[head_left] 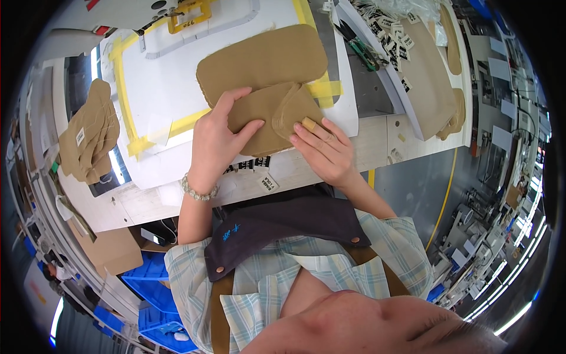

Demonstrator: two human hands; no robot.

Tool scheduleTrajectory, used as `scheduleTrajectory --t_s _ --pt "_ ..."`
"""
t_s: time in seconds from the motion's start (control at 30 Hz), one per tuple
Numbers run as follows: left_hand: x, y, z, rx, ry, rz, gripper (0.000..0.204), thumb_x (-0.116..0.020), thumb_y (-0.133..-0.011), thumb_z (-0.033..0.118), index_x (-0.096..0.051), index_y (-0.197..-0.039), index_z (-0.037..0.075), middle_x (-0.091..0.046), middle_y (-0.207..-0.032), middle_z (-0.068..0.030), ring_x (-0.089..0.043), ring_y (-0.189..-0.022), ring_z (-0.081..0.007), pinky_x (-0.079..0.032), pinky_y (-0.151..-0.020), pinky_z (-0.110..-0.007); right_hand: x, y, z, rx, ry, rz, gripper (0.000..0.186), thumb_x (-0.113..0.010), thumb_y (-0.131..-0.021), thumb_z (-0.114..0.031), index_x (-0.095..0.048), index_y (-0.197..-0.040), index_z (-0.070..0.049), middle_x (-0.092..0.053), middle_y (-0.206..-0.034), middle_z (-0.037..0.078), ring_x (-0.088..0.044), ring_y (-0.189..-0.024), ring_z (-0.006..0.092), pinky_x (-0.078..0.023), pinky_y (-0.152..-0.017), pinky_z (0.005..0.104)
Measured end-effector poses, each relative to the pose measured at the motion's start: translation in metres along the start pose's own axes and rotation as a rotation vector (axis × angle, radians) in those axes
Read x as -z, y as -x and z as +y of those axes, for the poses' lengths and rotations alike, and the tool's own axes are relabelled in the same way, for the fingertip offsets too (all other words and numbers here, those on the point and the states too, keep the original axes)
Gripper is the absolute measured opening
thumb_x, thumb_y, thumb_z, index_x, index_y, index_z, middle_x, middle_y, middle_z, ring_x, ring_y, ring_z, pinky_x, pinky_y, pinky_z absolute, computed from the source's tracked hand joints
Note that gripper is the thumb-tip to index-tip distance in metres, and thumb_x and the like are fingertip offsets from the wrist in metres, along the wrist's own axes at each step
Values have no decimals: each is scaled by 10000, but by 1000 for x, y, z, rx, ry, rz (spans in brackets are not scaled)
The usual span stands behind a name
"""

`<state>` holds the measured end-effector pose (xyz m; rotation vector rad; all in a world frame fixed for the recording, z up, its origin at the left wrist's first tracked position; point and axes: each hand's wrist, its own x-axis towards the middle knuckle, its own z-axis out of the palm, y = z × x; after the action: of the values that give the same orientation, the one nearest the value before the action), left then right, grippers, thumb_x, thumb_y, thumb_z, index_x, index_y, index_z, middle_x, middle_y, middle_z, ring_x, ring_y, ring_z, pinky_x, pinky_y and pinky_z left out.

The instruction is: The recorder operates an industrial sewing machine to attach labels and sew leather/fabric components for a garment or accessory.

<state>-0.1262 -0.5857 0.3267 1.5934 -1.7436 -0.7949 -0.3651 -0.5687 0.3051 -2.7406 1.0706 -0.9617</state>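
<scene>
A tan fabric piece (259, 109), with a curved folded or overlapping layer on its right part, lies between my two hands at the table's near edge. My left hand (219, 138) grips its left side, thumb on top and index finger along the far edge; the other fingers are hidden. My right hand (327, 150) holds the right side, fingers on top and thumb out of sight. One right finger wears a tan finger cover (308, 124). Just beyond, a larger rounded tan fabric panel (265, 56) lies flat, partly overlapped by the held piece.
Yellow tape (122, 88) borders the white sheet (159, 82). Tan fabric pieces (91, 133) are stacked at left. Green-handled snips (359, 47) lie at the far right, beside a tray (377, 71) with many labels. More labels (253, 165) lie near my lap. Machine parts (188, 16) stand at the back.
</scene>
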Motion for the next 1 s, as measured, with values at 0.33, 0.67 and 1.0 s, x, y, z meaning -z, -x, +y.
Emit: scheduleTrajectory --t_s 0.33,0.67,1.0 --pt "0 0 1 21 22 -8 491 -812 -763 195 -600 -1193 91 -699 -849 -112 -627 -581 -259 -502 -579 -329 3 2 9 -84 14 82 237 -720 -786 -47 -734 -1020 -79 -714 -1113 63 -678 -1016 199 -523 -895 353" --pt "4 1 5 31 -40 -39 562 -730 -820 145 -494 -1328 105 -685 -804 -127 -600 -547 -271 -490 -563 -340 17 -7 34 -850 -497 342 398 -686 -857 34 -606 -1245 -4 -685 -1071 112 -663 -848 130 -517 -762 242" --pt "6 6 -4 104 182 -46 610 -643 -876 64 -387 -1430 85 -673 -1005 -167 -595 -630 -160 -483 -607 -292 21 -13 30 -737 -173 214 355 -741 -816 -55 -658 -1161 -56 -673 -1076 82 -642 -897 179 -494 -810 311"
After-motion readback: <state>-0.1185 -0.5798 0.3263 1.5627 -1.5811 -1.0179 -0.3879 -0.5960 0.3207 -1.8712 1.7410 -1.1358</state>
